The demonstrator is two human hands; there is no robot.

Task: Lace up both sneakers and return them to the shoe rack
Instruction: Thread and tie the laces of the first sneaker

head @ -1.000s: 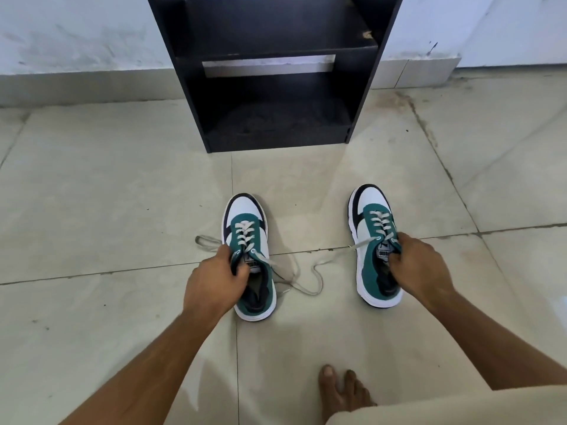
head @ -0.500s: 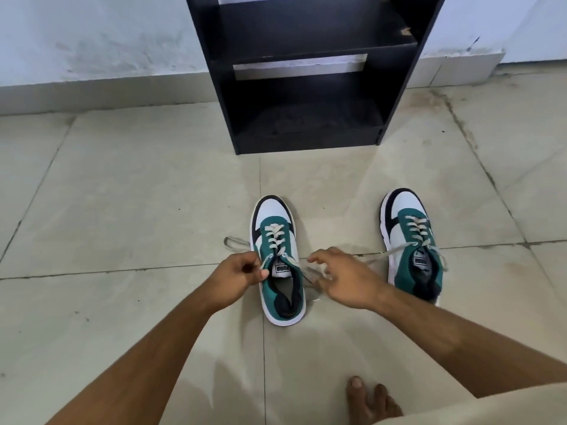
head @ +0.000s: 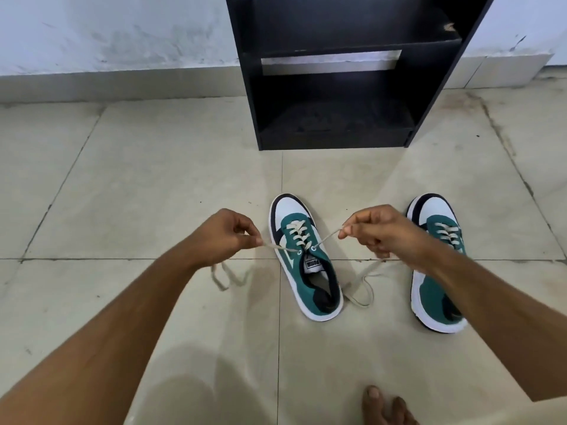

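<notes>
Two green, white and navy sneakers stand on the tiled floor, toes toward the rack. The left sneaker (head: 303,262) has cream laces threaded up to the top eyelets. My left hand (head: 227,236) pinches the left lace end (head: 273,246) and my right hand (head: 377,230) pinches the right lace end (head: 325,239), both pulled taut outward. Loose lace tails lie on the floor on each side. The right sneaker (head: 435,289) is partly hidden behind my right forearm. The black shoe rack (head: 334,72) stands beyond, its shelves bare.
A white wall with a tiled skirting (head: 122,84) runs behind the rack. A bare foot (head: 383,406) shows at the bottom edge. Tile joints (head: 279,348) cross the floor.
My right hand left the right sneaker and came over to the left one. Both hands took the left sneaker's lace ends and drew them apart. The view shifted left.
</notes>
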